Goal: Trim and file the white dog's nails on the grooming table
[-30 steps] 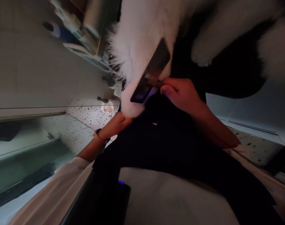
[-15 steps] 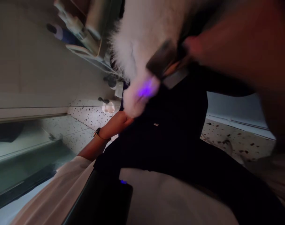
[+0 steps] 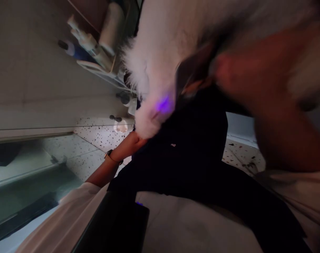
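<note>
A white, fluffy animal point(image 3: 162, 42), probably a dog, fills the top middle, with a furry paw point(image 3: 148, 123) hanging down in front of my dark apron point(image 3: 186, 140). My left hand point(image 3: 136, 141), a watch on its wrist, is closed on the low end of this paw; its fingertips are hidden behind the fur. Smeared by motion, my right hand point(image 3: 228, 70) grips a flat-headed slicker brush point(image 3: 190, 72) with a brownish handle. The brush head lies against or just beside the fur above the paw; contact is unclear. A purple glow point(image 3: 163, 104) shows on the fur.
Pump bottles point(image 3: 90, 44), a blue bottle point(image 3: 78, 51) and a pale roll point(image 3: 112, 28) stand in a rack point(image 3: 102, 72) at upper left. Below lies speckled flooring point(image 3: 92, 140). A glass panel point(image 3: 38, 189) is at lower left, and a dark object point(image 3: 115, 225) juts up at the bottom.
My right hand and the brush have shifted slightly right and down, and the brush head has turned more edge-on. My left hand keeps its hold on the paw. The view has tilted a little.
</note>
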Demonstrator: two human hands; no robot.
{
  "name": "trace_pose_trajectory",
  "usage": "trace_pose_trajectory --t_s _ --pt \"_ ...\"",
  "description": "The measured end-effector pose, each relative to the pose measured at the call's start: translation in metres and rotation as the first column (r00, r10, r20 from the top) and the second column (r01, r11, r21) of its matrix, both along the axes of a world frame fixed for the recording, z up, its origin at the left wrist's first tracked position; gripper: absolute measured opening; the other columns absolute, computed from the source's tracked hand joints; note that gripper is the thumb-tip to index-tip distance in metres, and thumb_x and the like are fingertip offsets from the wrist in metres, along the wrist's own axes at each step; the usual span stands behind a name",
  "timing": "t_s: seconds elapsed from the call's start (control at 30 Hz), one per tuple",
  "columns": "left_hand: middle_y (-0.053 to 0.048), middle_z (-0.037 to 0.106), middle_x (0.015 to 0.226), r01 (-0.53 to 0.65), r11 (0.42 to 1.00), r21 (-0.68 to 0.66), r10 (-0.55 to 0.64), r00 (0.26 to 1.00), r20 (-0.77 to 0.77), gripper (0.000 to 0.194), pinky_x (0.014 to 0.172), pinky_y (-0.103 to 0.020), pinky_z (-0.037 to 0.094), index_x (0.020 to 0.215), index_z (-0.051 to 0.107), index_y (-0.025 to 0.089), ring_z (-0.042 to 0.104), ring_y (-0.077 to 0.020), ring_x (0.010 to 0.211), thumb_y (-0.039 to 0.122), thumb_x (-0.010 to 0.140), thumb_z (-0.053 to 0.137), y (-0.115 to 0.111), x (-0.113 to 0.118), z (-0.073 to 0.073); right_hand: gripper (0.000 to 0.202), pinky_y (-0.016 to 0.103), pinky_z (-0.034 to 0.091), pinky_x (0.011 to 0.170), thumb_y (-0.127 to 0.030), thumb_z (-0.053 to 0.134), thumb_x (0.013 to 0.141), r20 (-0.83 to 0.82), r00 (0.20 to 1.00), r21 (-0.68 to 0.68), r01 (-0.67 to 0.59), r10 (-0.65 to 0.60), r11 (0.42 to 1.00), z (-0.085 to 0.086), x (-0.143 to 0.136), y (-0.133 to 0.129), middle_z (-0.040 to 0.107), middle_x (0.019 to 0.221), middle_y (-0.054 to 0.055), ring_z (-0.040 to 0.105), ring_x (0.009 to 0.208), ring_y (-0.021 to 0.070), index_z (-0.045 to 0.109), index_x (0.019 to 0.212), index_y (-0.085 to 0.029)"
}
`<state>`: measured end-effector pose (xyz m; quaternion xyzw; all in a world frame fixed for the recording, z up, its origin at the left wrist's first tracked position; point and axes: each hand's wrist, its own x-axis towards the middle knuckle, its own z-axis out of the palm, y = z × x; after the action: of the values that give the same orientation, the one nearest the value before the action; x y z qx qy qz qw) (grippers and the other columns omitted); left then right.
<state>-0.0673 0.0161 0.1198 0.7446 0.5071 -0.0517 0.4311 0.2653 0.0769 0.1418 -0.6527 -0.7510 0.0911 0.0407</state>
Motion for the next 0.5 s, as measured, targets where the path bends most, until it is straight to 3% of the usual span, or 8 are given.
trace_pose_trajectory --t_s 0.07,0.1,0.23,0.3,0.37,0.43,0.5 --pt "0.0 0.056 0.066 -0.013 1.0 -0.012 0.013 1.0 -0.003 0.022 0.065 -0.025 0.044 0.068 0.049 0.018 0.049 -0.0137 0.066 0.023 0.089 0.048 0.0 -0.002 0.002 0.084 0.048 0.046 0.084 -0.05 0.006 0.107 -0.031 0.969 -0.063 -0.246 0.244 0.967 -0.007 -0.004 -0.002 0.073 0.09 0.02 0.067 0.098 0.0326 0.078 0.095 -0.009" --pt "0.0 0.053 0.063 -0.029 0.999 -0.014 0.029 1.0 -0.004 0.023 0.062 -0.024 0.042 0.066 0.047 0.018 0.047 -0.0129 0.063 0.022 0.089 0.047 0.0 -0.004 0.003 0.079 0.047 0.047 0.084 -0.05 0.012 0.107 -0.015 0.962 -0.062 -0.273 0.273 0.96 -0.01 -0.004 -0.002 0.073 0.087 0.019 0.066 0.095 0.0306 0.078 0.092 -0.01" --pt "0.002 0.043 0.055 -0.09 0.996 -0.016 0.09 0.996 0.006 0.028 0.053 -0.021 0.032 0.061 0.04 0.019 0.039 -0.0106 0.057 0.026 0.087 0.046 0.003 -0.015 0.003 0.078 0.055 0.044 0.091 -0.034 0.006 0.106 0.128 0.989 0.128 0.05 -0.067 0.991 -0.019 0.006 -0.001 0.071 0.089 0.024 0.066 0.091 0.034 0.075 0.101 0.0" --pt "0.002 0.041 0.055 -0.093 0.996 -0.007 0.093 0.996 -0.003 0.029 0.052 -0.021 0.03 0.06 0.04 0.019 0.037 -0.01 0.056 0.028 0.086 0.047 0.005 -0.02 0.003 0.081 0.051 0.043 0.089 -0.037 0.003 0.107 0.114 0.99 0.121 0.066 -0.08 0.99 -0.018 0.005 -0.004 0.071 0.089 0.022 0.066 0.09 0.0319 0.076 0.1 -0.003" --pt "0.002 0.044 0.057 -0.091 0.996 0.015 0.091 0.996 -0.013 0.028 0.054 -0.021 0.032 0.06 0.041 0.018 0.039 -0.0103 0.056 0.029 0.085 0.048 0.006 -0.024 0.002 0.081 0.043 0.042 0.082 -0.045 0.006 0.108 0.039 0.991 0.03 -0.125 0.124 0.992 -0.015 -0.005 -0.004 0.071 0.087 0.018 0.065 0.088 0.0274 0.078 0.094 -0.011" --pt "0.001 0.048 0.059 -0.093 0.995 0.033 0.093 0.995 -0.023 0.026 0.056 -0.022 0.035 0.062 0.045 0.018 0.042 -0.0112 0.059 0.029 0.085 0.049 0.005 -0.026 0.001 0.077 0.038 0.038 0.076 -0.053 0.013 0.108 -0.057 0.932 -0.019 -0.359 0.358 0.933 -0.009 -0.018 0.002 0.073 0.084 0.014 0.064 0.086 0.0236 0.079 0.09 -0.017" --pt "0.001 0.049 0.059 -0.107 0.993 0.046 0.109 0.994 -0.034 0.026 0.057 -0.022 0.036 0.062 0.046 0.017 0.043 -0.0117 0.06 0.028 0.085 0.049 0.004 -0.027 -0.001 0.075 0.037 0.034 0.072 -0.051 0.015 0.108 -0.045 0.923 -0.003 -0.383 0.382 0.924 -0.004 -0.024 0.013 0.073 0.083 0.015 0.064 0.085 0.0238 0.08 0.093 -0.016"
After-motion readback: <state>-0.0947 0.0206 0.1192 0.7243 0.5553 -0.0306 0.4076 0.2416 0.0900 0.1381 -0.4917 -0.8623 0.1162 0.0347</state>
